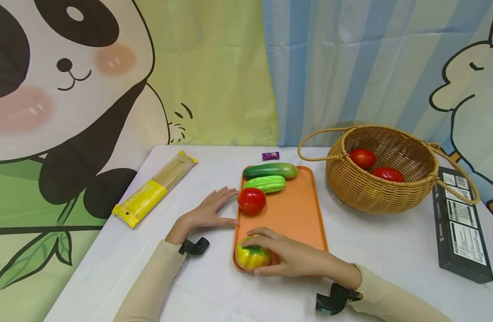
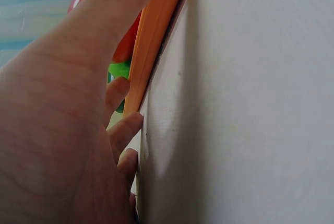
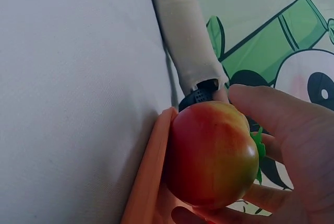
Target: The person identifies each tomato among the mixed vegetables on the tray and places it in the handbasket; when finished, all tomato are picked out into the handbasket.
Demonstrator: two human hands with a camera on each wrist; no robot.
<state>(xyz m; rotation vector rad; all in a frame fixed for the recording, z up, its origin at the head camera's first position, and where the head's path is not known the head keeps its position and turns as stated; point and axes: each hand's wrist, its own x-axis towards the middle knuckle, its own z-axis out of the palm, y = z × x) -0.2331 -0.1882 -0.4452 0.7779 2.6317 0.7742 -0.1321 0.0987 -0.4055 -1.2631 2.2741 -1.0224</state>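
An orange tray (image 1: 295, 214) lies on the white table. My right hand (image 1: 291, 257) holds a yellow-and-red tomato (image 1: 252, 256) with a green star-shaped top, at the tray's near left corner. In the right wrist view, thumb and fingers curve around this tomato (image 3: 211, 156), close over the tray rim (image 3: 151, 177). My left hand (image 1: 208, 210) is spread, its thumb and fingertips at the tray's left edge. Just beside it on the tray sits a red tomato (image 1: 252, 201). Behind that lie a light green cucumber (image 1: 266, 184) and a darker green one (image 1: 270, 170).
A wicker basket (image 1: 377, 194) with two red tomatoes (image 1: 362, 158) stands right of the tray, its handles sticking out. Beyond it lies a black box (image 1: 461, 223). A yellow noodle packet (image 1: 154, 190) is at the left, and a small purple packet (image 1: 270, 156) behind the tray.
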